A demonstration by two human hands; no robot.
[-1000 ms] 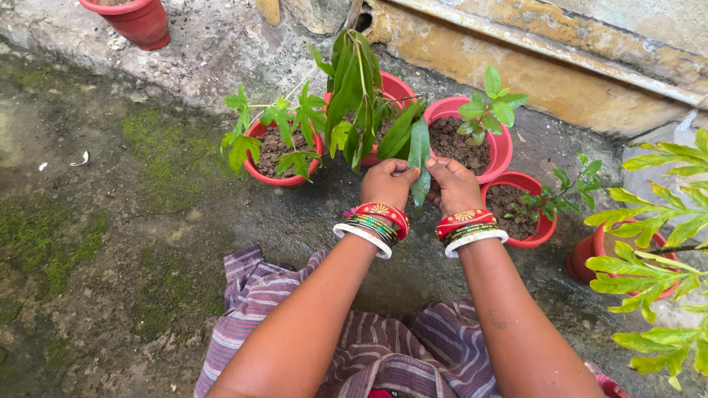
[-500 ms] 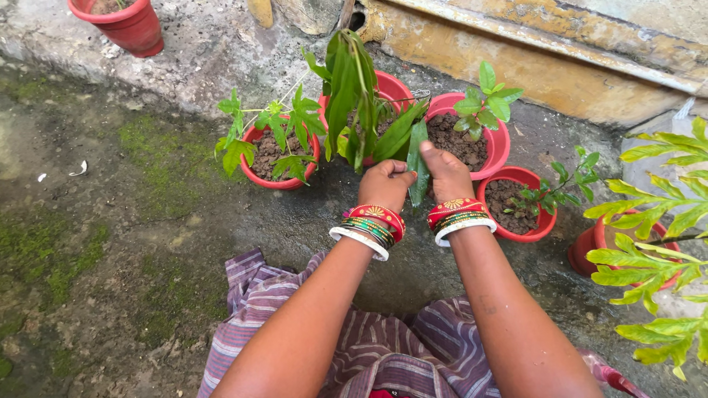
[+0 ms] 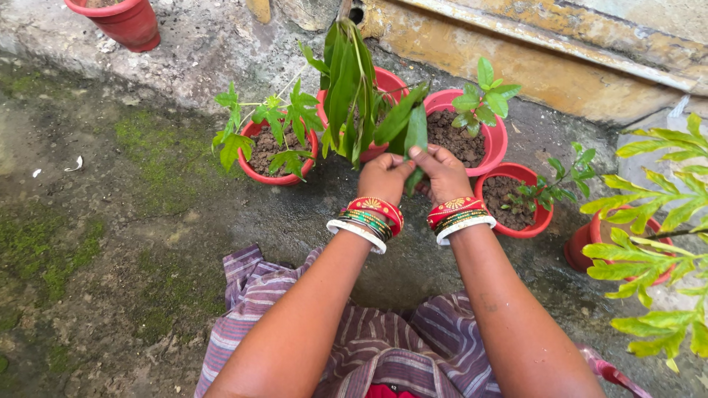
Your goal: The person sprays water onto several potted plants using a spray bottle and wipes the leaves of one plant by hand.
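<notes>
Hands (image 3: 413, 177) pinch long green leaf (image 3: 416, 140) beside red pots (image 3: 501, 144)

red pots (image 3: 273, 163), mossy ground (image 3: 110, 221), striped cloth (image 3: 369, 346)

Both forearms are left bare; each wrist is ringed with stacked bangles, red with gold motifs, thin green and gold, then a white band (image 3: 357, 236); a purple-and-grey striped cloth (image 3: 354, 339) is draped over the lap.
</notes>
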